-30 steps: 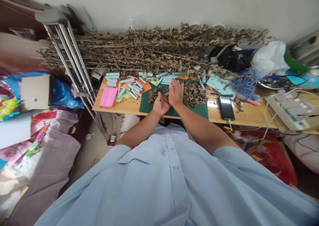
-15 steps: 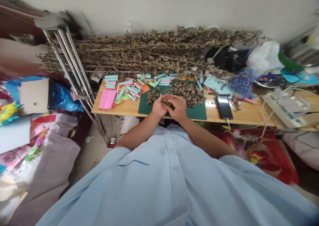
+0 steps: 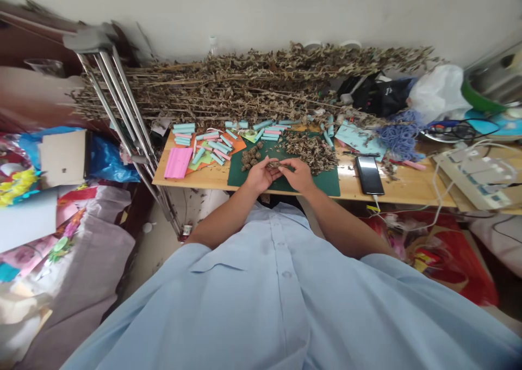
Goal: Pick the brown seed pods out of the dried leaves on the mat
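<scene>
Palm up over the green mat, my left hand cups some dried leaves. My right hand pinches the same leaves from the right, fingertips close to the left fingers. Just left of and behind my left hand lies a cluster of brown leaf balls. A loose heap of dried leaves lies on the mat behind my right hand.
Blue and pink paper rolls and a pink paper stack lie left. A phone and blue string are right. Dried stalks span the back; metal crutches lean left.
My right hand has shifted slightly right and its fingers have drawn back from over the left palm, so more of the left palm and the leaves show. The view has shifted slightly.
</scene>
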{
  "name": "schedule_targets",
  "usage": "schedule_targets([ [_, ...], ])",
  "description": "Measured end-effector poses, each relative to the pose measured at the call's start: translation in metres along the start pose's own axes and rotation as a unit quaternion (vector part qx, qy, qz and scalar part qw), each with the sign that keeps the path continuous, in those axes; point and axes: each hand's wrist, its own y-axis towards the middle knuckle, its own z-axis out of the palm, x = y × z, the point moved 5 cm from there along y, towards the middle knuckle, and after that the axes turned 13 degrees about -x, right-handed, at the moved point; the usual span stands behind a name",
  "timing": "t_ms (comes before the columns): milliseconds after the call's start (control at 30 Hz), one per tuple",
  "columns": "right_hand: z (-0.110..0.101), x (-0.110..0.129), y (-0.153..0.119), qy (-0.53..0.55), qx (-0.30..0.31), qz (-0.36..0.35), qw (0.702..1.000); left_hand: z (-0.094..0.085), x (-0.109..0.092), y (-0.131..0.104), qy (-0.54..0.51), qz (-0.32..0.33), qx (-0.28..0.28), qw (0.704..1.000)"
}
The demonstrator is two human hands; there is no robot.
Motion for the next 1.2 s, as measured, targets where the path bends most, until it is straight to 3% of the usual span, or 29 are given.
schedule_targets([
  [167, -0.002, -0.001, 0.007, 0.018, 0.114, -0.013, 0.993, -0.009, -0.008, -0.005, 0.122, -0.005, 0.027, 0.992],
  [267, 0.000, 0.001, 0.007, 0.019, 0.135, -0.023, 0.990, -0.011, -0.013, -0.007, 0.174, 0.017, 0.046, 0.984],
  [433, 0.008, 0.000, 0.001, 0.063, 0.122, 0.027, 0.990, -0.013, -0.017, -0.006, 0.225, 0.034, 0.037, 0.973],
  [667, 0.013, -0.019, -0.010, 0.126, 0.035, 0.090, 0.987, -0.018, -0.025, -0.006, 0.239, 0.060, -0.012, 0.969],
  [900, 0.027, -0.033, -0.019, 0.180, -0.022, 0.157, 0.971, -0.021, -0.021, -0.003, 0.231, 0.064, -0.026, 0.971],
  [1200, 0.029, -0.034, -0.020, 0.189, -0.019, 0.149, 0.970, -0.020, -0.020, -0.003, 0.231, 0.067, -0.072, 0.968],
])
